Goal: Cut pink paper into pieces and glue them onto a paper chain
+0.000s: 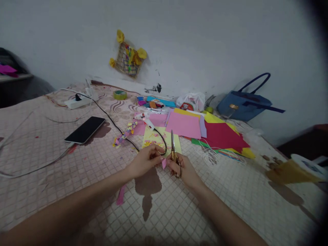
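My left hand (pixel 148 160) pinches a small folded piece of pink paper (pixel 164 163) between thumb and fingers. Gold-handled scissors (pixel 173 141) are in my right hand (pixel 185 168), blades pointing up and away from me. The fingertips of that hand come close to the pink paper; whether they also touch it I cannot tell. Just beyond my hands lies a pale yellow sheet (pixel 174 140) with small pink and yellow paper scraps. A white glue gun (pixel 145 119) rests behind it. Left of the sheet is a strip decorated with paper bits (pixel 125 134).
A phone (pixel 85 130) on a cable and a power strip (pixel 81 101) are at left. Coloured sheets (pixel 222 135), white string (pixel 210 155) and a blue bag (pixel 243 104) sit at right. A pink tassel (pixel 120 195) lies near my left forearm. Green tape (pixel 120 95) stands behind.
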The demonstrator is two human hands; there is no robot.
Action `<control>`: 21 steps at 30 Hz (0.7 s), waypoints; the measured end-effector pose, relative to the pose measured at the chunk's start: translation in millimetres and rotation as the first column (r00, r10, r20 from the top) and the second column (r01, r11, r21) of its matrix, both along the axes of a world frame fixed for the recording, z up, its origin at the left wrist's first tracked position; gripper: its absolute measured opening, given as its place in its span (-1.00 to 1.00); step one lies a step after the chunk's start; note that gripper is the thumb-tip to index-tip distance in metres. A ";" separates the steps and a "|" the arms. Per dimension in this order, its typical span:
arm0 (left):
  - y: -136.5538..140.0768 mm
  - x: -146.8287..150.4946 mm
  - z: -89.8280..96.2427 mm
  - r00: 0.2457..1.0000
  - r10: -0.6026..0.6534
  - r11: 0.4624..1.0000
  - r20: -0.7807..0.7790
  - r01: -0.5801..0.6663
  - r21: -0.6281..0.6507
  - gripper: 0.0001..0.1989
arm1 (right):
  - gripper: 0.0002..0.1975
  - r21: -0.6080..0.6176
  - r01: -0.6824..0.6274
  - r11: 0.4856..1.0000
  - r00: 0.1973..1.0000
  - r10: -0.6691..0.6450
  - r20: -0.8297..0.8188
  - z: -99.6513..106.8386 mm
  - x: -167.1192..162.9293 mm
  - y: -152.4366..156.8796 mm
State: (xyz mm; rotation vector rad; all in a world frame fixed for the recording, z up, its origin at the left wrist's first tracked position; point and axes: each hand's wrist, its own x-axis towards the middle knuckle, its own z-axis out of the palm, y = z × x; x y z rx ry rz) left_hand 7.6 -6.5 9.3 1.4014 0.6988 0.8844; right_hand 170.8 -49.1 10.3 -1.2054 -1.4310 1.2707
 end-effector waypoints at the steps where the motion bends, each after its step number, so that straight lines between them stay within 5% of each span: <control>1: 0.5 0.4 0.0 1.000 -0.016 1.000 0.011 0.016 -0.020 -0.80 | -0.77 -0.001 0.000 1.000 1.000 0.000 0.004 0.7 -0.2 -0.5; 7: 3.8 0.5 2.3 0.997 -0.075 0.994 -0.010 0.074 -0.079 -0.84 | -0.78 -0.011 0.011 1.000 1.000 -0.011 -0.003 2.6 -2.4 0.6; 16: 11.8 -3.9 -5.6 0.999 -0.005 0.994 -0.039 0.001 -0.108 -0.71 | -0.66 -0.048 0.142 0.989 0.990 -0.142 -0.004 -2.1 9.9 13.0; 21: 15.5 -6.9 -4.7 0.995 -0.005 0.995 -0.097 -0.005 -0.103 -0.65 | -0.67 0.113 0.312 0.943 0.928 -0.328 0.177 -16.5 34.5 31.6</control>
